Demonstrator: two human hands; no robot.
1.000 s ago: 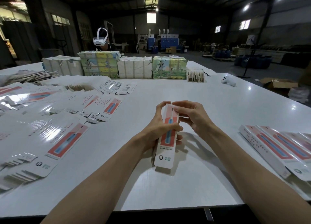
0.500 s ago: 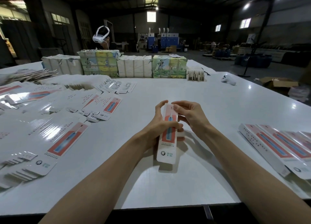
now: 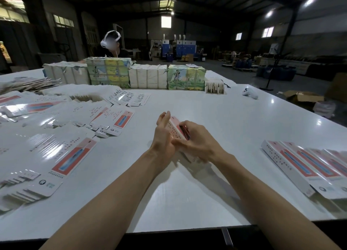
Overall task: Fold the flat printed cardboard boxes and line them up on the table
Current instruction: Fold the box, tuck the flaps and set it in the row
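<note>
Head view. Both bare forearms reach in from the near edge and meet over the middle of the white surface [image 3: 216,118].

Left hand [image 3: 163,137]: set on edge, palm facing right. Its fingers [image 3: 166,118] are straight and point up and away, lying flat against the left side of the box [image 3: 175,130]; open, not curled round it.

Right hand [image 3: 197,141]: knuckles up, fingers [image 3: 189,125] curled over the right edge of the box, thumb underneath on the near side, gripping it.

The box is held between the two hands just above the surface and tilted, far end raised, printed white face showing. Its near end is blurred, so I cannot tell the state of the flaps.

Flat boxes [image 3: 73,156] lie fanned in overlapping heaps across the left of the surface. Folded boxes [image 3: 300,165] lie side by side, touching, in a row at the right near edge. Wrapped bundles [image 3: 148,77] stand in a line along the far side.
</note>
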